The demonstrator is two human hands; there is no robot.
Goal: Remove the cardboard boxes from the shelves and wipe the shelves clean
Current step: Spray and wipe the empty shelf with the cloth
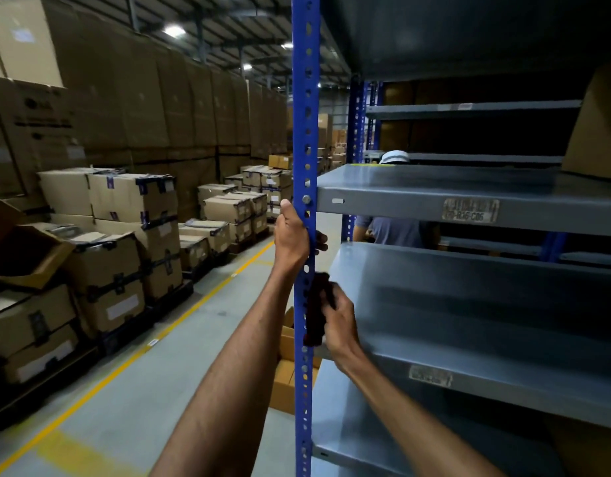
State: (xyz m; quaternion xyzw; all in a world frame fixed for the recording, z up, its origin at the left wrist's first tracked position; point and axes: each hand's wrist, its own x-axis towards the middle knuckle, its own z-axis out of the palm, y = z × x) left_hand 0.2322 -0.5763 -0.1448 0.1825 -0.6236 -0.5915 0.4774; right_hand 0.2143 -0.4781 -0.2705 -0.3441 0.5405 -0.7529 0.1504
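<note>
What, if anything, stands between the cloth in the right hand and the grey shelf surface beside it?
Nothing visible does. The right hand holds the dark cloth against the blue upright, and the grey shelf lies bare right beside it.

Dim warehouse lit by ceiling lamps (pixel 174 30) with glare; shelf interiors (pixel 503 132) fall into shadow, edges bend, details look soft

Across the grey warehouse floor (pixel 132 401) a yellow line (pixel 194 306) runs past pallets of taped cartons (pixel 132 197), tall stacked cartons (pixel 159 108) rise behind them under ceiling lights (pixel 174 31), and a person in a white cap (pixel 394 156) stands beyond the racking.
</note>
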